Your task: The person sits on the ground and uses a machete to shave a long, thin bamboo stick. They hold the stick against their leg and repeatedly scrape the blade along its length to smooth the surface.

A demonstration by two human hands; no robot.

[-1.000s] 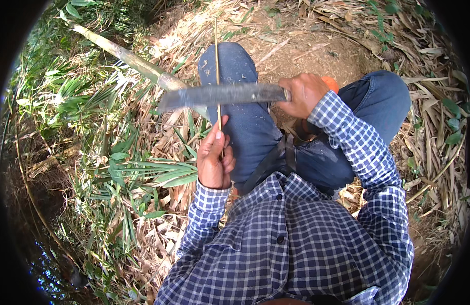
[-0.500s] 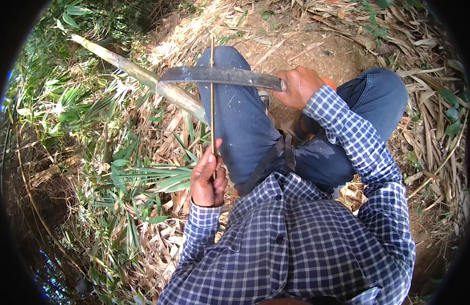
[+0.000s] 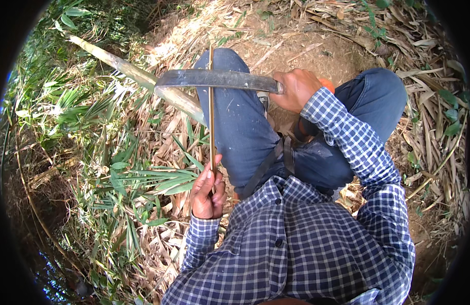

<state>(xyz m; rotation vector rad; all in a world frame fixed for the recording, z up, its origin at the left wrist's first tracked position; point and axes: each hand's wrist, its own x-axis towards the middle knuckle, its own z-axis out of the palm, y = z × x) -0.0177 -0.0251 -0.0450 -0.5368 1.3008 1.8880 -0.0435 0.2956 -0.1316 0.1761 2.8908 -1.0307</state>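
Head view: left hand (image 3: 206, 197) pinches a slender, straight strip (image 3: 211, 122); right hand (image 3: 298, 90) grips a curved metal knife (image 3: 227, 79).

I have room to pass the bare right hand (image 3: 298, 90) forward over loose brown earth (image 3: 309, 60); the bent, blue-trousered right leg (image 3: 383, 96) bounds it outward. Ahead of the bare left hand (image 3: 207, 197), a long, dark, curved metal blade (image 3: 230, 79) crosses a thin, tan, straight stick (image 3: 211, 119), barring my way.
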